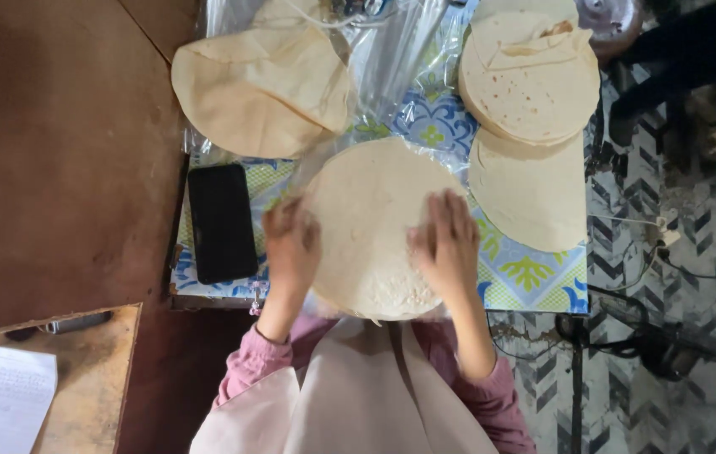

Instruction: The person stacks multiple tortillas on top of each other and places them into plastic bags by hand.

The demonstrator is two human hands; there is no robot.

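Flatbread [375, 223] round lies flat at table's [534, 282] near edge; your left hand [292, 244], right hand [444, 242] press it open-palmed, gripping nothing. Thin, floppy, tearable: lift by opposite rims.

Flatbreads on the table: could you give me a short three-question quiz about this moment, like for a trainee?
1. True or false: both hands rest on the round flatbread nearest the person.
2. Which thing lies just beyond the left hand? A) dark phone B) knife C) cup
3. What covers the table?

Key:
1. True; the right hand lies flat on it too.
2. A, the dark phone.
3. A blue, green and white patterned cloth.
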